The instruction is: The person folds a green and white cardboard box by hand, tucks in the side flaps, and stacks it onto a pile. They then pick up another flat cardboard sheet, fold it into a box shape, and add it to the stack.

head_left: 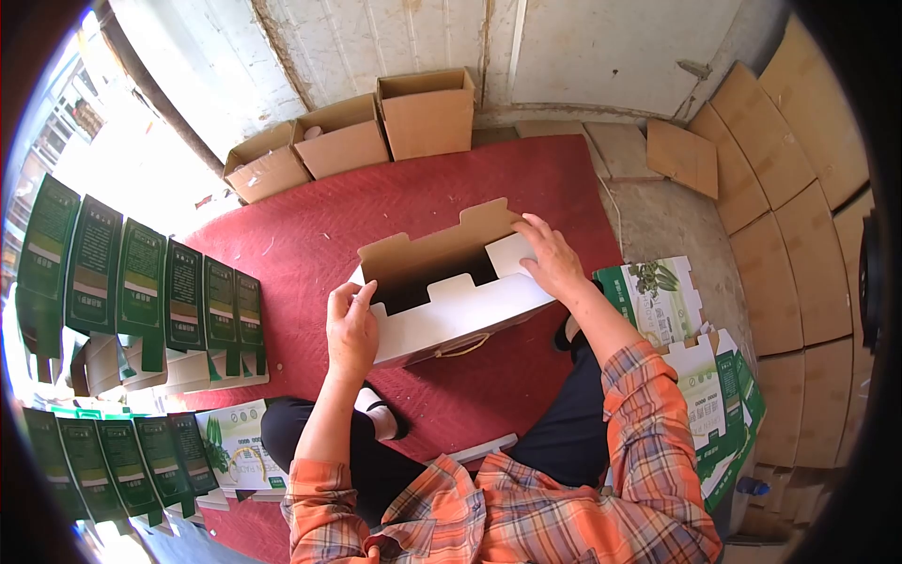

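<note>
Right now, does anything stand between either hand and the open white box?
Nothing visible does: the left hand is on the left end of the white box, the right hand on its right end.

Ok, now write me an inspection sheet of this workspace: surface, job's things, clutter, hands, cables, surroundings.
Surface: red mat, with bare floor beyond its right edge.
Job's things: open box, white outside, brown inside, with a cord handle on the near side.
Clutter: green cartons in rows at left; printed cartons piled at right.
Hands: left hand at the box's left end, right hand at its right end.
Cables: nothing seen for certain.
Surroundings: three open brown boxes by the wall.
</note>
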The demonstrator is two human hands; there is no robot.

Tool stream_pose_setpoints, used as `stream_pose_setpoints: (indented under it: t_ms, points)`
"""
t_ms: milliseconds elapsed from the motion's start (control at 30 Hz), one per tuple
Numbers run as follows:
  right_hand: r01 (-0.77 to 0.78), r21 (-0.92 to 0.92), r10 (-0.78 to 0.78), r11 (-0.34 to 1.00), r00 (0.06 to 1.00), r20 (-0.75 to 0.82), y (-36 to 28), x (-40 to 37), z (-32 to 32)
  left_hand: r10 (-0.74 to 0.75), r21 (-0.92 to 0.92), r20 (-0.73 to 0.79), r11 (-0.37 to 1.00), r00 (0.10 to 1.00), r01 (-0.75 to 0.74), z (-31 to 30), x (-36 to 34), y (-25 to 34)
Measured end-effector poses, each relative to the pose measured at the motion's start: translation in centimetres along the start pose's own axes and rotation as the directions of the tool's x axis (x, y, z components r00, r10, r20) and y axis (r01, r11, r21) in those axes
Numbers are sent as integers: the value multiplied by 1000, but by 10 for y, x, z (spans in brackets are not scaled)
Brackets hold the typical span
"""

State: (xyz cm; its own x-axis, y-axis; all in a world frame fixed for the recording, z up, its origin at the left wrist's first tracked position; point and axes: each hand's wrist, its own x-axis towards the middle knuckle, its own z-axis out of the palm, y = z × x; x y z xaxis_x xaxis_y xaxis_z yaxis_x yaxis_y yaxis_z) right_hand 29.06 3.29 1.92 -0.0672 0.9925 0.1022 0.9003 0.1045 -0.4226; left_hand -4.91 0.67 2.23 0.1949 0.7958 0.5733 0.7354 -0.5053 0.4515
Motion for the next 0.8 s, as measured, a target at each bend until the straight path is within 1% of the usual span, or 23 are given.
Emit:
stream_pose_setpoints:
  t_ms: [67, 100, 133, 167, 200, 233, 267, 300, 333, 367, 400, 433, 467, 500, 533, 600, 633, 667, 700, 733, 767, 800]
  points:
    - [-1, 1, 1, 1000, 1000, 1, 0, -1, 2, 24, -5, 30, 1000, 999, -24, 1, 3, 1]
    - [29, 3, -29, 1000, 999, -23, 1, -2, 3, 47, -14, 59, 999, 997, -46, 2, 3, 1]
    - [61, 2, -61, 998, 997, -47, 3, -2, 3, 72, -15, 124, 997, 990, -70, 5, 2, 0]
    - [59, -1, -59, 998, 997, -44, 4, 0, 3, 65, -2, 195, 998, 979, -66, 8, 2, -1]
    - [67, 36, -65, 997, 996, -65, 4, -2, 5, 53, 8, 271, 998, 961, -58, 10, 0, 1]
    - [78, 71, -71, 994, 993, -93, 5, -2, 5, 52, 30, 290, 998, 956, -64, 12, -1, 1]
    - [81, 63, -74, 995, 992, -102, 4, 0, 4, 59, 25, 281, 997, 958, -69, 16, 0, -3]
    - [39, 101, -29, 994, 994, -102, 2, -2, 4, -109, -63, 274, 989, 955, 131, 20, -3, -6]
    - [0, 141, 15, 990, 995, -101, 1, -1, 2, -272, -151, 282, 934, 920, 323, 23, -4, -11]
    - [4, 139, 11, 990, 994, -104, 1, 1, -1, -421, -278, 226, 837, 878, 472, 25, -5, -17]
    - [47, 114, -34, 992, 993, -113, -1, 1, -5, -455, -423, 188, 762, 870, 490, 24, 2, -21]
    - [85, 94, -74, 992, 991, -111, -1, -2, -5, -531, -542, 200, 640, 824, 544, 23, 2, -22]
    - [80, 97, -70, 992, 992, -103, -1, -5, -3, -599, -647, 223, 499, 769, 577, 21, 1, -23]
    - [75, 94, -68, 993, 995, -75, 1, -4, -4, -653, -679, 211, 437, 727, 590, 18, 3, -19]
    - [71, 91, -67, 993, 996, -52, 2, -2, -5, -651, -681, 210, 438, 729, 587, 17, 4, -22]
    - [84, 93, -79, 992, 996, -52, 4, -4, -3, -574, -450, 179, 675, 799, 585, 9, 4, -31]
    - [98, 94, -93, 991, 994, -52, 5, -3, -3, -444, -193, 179, 859, 878, 474, 6, 6, -34]
    - [95, 92, -90, 991, 994, -56, 7, -2, -2, -439, -196, 180, 861, 880, 470, 7, 3, -33]
    - [94, 82, -90, 992, 995, -52, 8, -3, -1, -371, -12, 214, 924, 904, 382, 1, 6, -19]
    - [94, 73, -90, 993, 995, -46, 9, -5, 0, -308, 169, 259, 948, 915, 271, -1, 7, -12]
    - [94, 76, -91, 993, 995, -36, 10, -5, 1, -351, 38, 355, 931, 866, 362, 6, 2, -21]
    - [91, 75, -89, 993, 996, -32, 13, -6, 3, -353, 37, 359, 930, 864, 365, 7, 2, -18]
